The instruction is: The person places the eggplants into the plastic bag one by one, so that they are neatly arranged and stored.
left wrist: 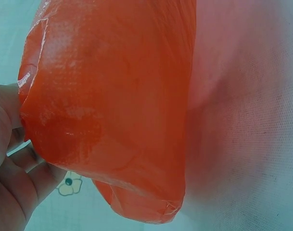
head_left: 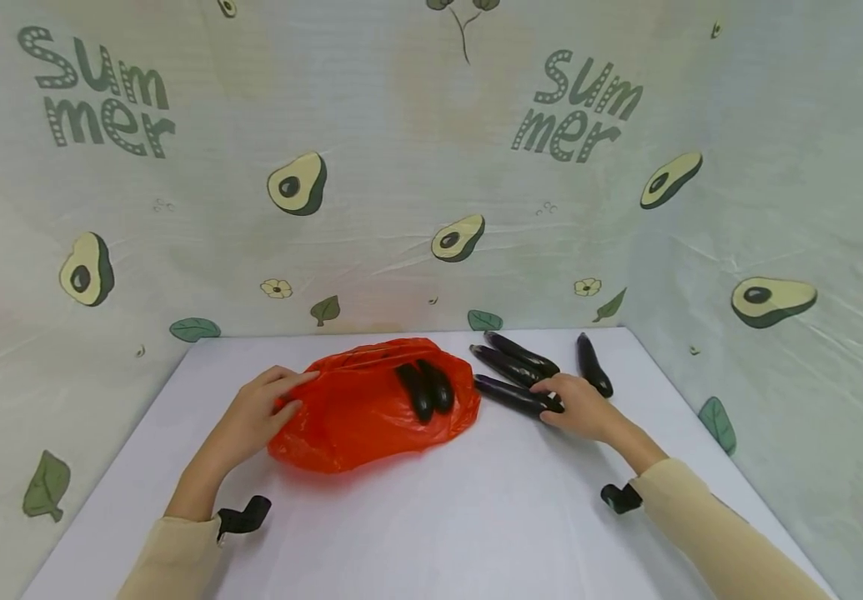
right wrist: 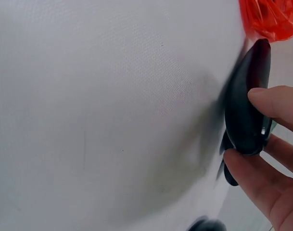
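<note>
A red plastic bag [head_left: 348,429] lies on its side on the white table, its mouth toward the left. Two dark eggplants [head_left: 439,387] show in the bag, side by side. My left hand [head_left: 254,417] holds the bag's edge at its left end; in the left wrist view the red film [left wrist: 112,106] hides part of the fingers. To the right of the bag, my right hand [head_left: 581,407] grips the near end of an eggplant [head_left: 506,393], thumb on one side and fingers on the other. That eggplant's far tip points at the bag.
Two more eggplants [head_left: 524,353] lie close together just behind the held one. Another eggplant [head_left: 594,367] lies apart at the right. A printed cloth [head_left: 371,275] with avocados and lettering stands behind the white table [head_left: 431,533] and along its sides.
</note>
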The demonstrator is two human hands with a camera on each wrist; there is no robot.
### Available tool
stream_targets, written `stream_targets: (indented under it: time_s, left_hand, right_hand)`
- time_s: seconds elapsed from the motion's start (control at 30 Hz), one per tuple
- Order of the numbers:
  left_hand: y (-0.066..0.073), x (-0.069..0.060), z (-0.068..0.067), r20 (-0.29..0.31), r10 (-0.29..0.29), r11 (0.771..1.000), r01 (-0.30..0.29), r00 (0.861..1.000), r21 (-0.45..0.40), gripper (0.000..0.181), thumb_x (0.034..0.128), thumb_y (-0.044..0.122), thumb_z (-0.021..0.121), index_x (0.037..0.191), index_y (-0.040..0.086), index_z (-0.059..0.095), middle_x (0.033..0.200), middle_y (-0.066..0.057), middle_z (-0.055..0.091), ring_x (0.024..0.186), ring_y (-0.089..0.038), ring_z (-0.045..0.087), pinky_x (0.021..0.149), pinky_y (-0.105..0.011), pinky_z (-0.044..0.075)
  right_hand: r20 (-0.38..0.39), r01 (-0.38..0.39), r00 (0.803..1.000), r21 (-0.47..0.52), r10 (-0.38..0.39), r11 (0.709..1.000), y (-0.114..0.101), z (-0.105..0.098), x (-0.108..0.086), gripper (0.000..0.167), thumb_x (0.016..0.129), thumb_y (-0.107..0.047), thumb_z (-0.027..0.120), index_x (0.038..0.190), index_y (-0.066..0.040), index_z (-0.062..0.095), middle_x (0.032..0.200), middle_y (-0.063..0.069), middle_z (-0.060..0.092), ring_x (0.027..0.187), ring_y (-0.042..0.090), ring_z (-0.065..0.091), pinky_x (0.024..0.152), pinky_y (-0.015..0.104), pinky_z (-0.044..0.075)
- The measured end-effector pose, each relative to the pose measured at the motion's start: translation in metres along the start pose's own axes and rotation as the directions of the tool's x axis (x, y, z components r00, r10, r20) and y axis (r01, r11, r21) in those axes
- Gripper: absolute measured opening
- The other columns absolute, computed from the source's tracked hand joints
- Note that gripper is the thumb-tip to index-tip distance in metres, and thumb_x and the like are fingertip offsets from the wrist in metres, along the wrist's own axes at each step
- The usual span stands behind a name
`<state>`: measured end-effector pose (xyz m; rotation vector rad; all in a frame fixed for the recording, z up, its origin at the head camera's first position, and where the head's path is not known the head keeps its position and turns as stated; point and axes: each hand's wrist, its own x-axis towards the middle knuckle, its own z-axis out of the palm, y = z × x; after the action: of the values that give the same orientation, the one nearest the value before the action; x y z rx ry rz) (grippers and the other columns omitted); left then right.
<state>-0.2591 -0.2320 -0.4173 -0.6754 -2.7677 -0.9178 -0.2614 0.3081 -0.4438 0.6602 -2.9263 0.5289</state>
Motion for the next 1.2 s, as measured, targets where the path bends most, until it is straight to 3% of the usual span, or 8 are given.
stream_targets:
  time_s: [0.4, 0.73, 0.93, 1.07, 1.2]
  left_hand:
    - [0.001, -0.002, 0.0, -0.003, -0.01, 1.0, 0.01, 1.0, 0.003, 0.052, 0.0983, -0.001, 0.072, 0.148, 0.012, 0.064, 0.123, -0.008, 0.064, 0.11, -0.027, 0.063, 0.086, -0.042, 0.065]
    - [0.004, -0.002, 0.001, 0.001, -0.016, 1.0, 0.016, 1.0, -0.011, 0.051, 0.0981, -0.001, 0.072, 0.147, 0.011, 0.064, 0.124, -0.009, 0.064, 0.112, -0.029, 0.063, 0.086, -0.043, 0.065]
    - [0.003, -0.001, 0.0, 0.0, -0.017, 1.0, 0.017, 1.0, -0.005, 0.051, 0.0978, -0.001, 0.072, 0.147, 0.011, 0.065, 0.124, -0.009, 0.064, 0.112, -0.029, 0.063, 0.086, -0.043, 0.065]
    - [0.003, -0.001, 0.001, -0.001, -0.016, 1.0, 0.016, 1.0, 0.002, 0.051, 0.0978, -0.001, 0.072, 0.146, 0.012, 0.065, 0.123, -0.008, 0.064, 0.111, -0.028, 0.063, 0.086, -0.042, 0.065]
    - [0.003, 0.0, 0.001, -0.004, -0.011, 1.0, 0.011, 1.0, 0.003, 0.051, 0.098, -0.001, 0.072, 0.146, 0.012, 0.065, 0.123, -0.008, 0.064, 0.11, -0.027, 0.063, 0.086, -0.042, 0.065]
  right_hand:
    - [0.076, 0.021, 0.997, -0.028, -0.019, 0.999, -0.005, -0.004, 0.007, 0.041, 0.09, -0.008, 0.082, 0.128, 0.002, 0.071, 0.117, 0.015, 0.074, 0.11, 0.036, 0.069, 0.097, 0.056, 0.057]
    - [0.104, -0.025, 0.994, -0.039, 0.029, 0.999, -0.007, -0.005, 0.006, 0.046, 0.088, -0.006, 0.083, 0.132, 0.001, 0.07, 0.122, 0.017, 0.073, 0.117, 0.04, 0.067, 0.102, 0.06, 0.054]
    - [0.098, -0.023, 0.995, -0.008, 0.023, 1.0, -0.004, -0.005, 0.005, 0.045, 0.088, -0.009, 0.084, 0.13, 0.003, 0.071, 0.116, 0.015, 0.075, 0.107, 0.031, 0.071, 0.096, 0.053, 0.059]
    - [0.093, -0.02, 0.996, 0.021, 0.018, 1.0, -0.002, -0.005, 0.0, 0.044, 0.089, -0.012, 0.083, 0.129, 0.003, 0.072, 0.112, 0.013, 0.076, 0.097, 0.024, 0.071, 0.08, 0.041, 0.06]
    - [0.056, 0.001, 0.998, 0.017, -0.002, 1.0, -0.002, -0.01, -0.007, 0.043, 0.088, -0.011, 0.082, 0.128, 0.003, 0.073, 0.112, 0.014, 0.077, 0.092, 0.02, 0.071, 0.074, 0.035, 0.058]
